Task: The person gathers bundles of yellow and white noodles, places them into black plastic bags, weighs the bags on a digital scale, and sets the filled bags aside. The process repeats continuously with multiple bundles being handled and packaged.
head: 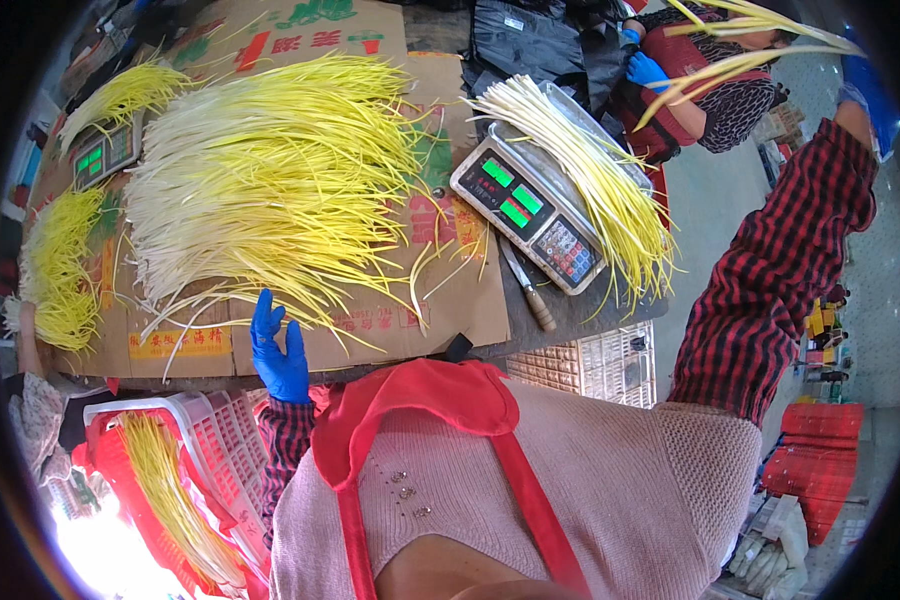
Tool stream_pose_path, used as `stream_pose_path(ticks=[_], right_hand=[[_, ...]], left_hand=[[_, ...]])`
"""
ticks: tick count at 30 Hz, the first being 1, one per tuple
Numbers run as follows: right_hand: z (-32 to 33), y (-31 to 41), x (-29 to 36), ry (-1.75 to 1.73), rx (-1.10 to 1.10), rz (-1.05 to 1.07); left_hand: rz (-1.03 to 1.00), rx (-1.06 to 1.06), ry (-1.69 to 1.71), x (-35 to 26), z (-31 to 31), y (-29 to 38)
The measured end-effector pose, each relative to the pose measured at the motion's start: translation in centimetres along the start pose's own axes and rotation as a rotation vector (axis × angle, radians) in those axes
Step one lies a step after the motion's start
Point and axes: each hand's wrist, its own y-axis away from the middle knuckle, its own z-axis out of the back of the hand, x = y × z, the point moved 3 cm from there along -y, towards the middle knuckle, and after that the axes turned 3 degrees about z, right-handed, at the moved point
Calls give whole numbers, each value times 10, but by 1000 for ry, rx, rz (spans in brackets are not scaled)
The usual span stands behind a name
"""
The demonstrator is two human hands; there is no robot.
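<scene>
My left hand (283, 352), in a blue glove, is at the table's near edge with thumb and fingers apart, holding nothing. Its fingertips are next to loose strands of a broad pile of yellow chives (277, 172), pale stems to the left. Raised at the far right rim is my right hand (866, 97), gloved in blue and partly cut off. A few yellow chive stalks (750, 64) run from it across the upper right corner, close to the camera. A bundle of chives (570, 165) lies slanted over the pan of a digital scale (529, 214) with lit green displays.
Flattened cardboard (465, 300) covers the table. A wooden-handled knife (529, 289) lies beside the scale. Black plastic bags (525, 37) and a co-worker's blue-gloved hand (647, 71) are beyond it. More chives (64, 262) and a second scale (105, 157) are left; a crate (225, 442) stands below.
</scene>
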Motion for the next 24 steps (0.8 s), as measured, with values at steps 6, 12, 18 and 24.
stream_pose_path(ticks=[6, 12, 18, 24], right_hand=[[-74, 15, 69, 161, 419, 12], [-233, 86, 139, 41, 809, 76], [-416, 251, 201, -212, 913, 300], [-513, 398, 284, -363, 1095, 240]], left_hand=[[87, -76, 69, 24, 35, 14], [65, -189, 219, 55, 84, 16], [289, -380, 307, 50, 122, 16], [543, -475, 542, 61, 165, 2]])
